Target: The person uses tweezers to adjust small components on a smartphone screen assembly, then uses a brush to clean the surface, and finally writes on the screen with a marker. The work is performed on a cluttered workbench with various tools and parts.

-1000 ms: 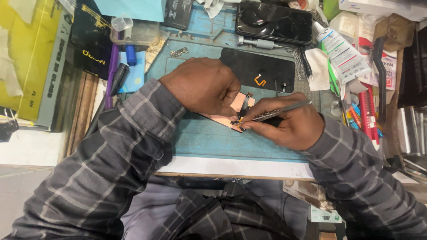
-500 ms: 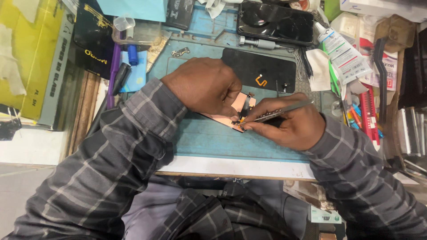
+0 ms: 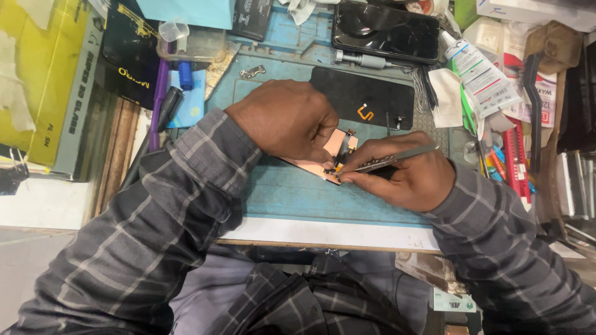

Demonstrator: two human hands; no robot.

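A thin copper-coloured phone part [image 3: 336,143] lies on the blue work mat [image 3: 298,192], mostly hidden. My left hand [image 3: 287,119] lies over it, fingers pressing it flat against the mat. My right hand [image 3: 406,175] grips metal tweezers [image 3: 390,160] whose tips touch the small connector area at the part's near right corner. A black phone panel [image 3: 363,97] with an orange flex piece lies just behind both hands.
A dark phone [image 3: 386,31] and a metal screwdriver [image 3: 366,60] lie at the back. A white glue tube [image 3: 481,71], red tools [image 3: 514,155] and a brush sit to the right. Pens, a small plastic box [image 3: 189,43] and yellow boxes [image 3: 43,80] crowd the left.
Both hands stay on the copper part. The tweezers shifted only slightly at the connector; the view moved a little.
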